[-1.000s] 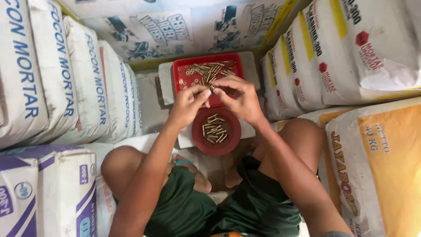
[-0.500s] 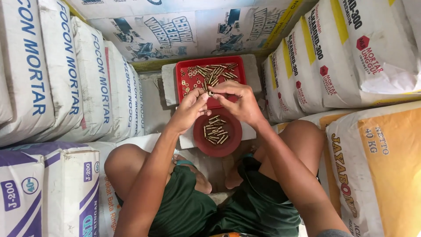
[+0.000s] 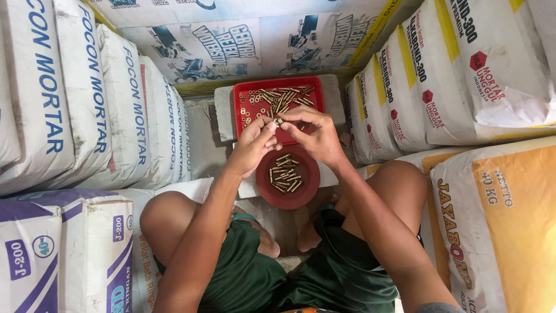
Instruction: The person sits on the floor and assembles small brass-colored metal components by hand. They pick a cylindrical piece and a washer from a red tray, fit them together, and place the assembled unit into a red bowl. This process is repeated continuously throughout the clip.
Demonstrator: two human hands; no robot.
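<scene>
Here, both sets of fingertips pinch one small brass piece (image 3: pixel 278 122) — left hand (image 3: pixel 253 145) and right hand (image 3: pixel 315 134) meet over the red tray (image 3: pixel 246 90) of brass parts. Just below sits a round red dish (image 3: pixel 307 188) — on a pale block (image 3: pixel 223 110), stacked cement sacks (image 3: pixel 69 104) crowding both sides.

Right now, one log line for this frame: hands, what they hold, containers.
left hand: pinching small brass piece | right hand: pinching same piece | over: red square tray of loose brass parts | nearer body: round red dish with brass pieces
</scene>
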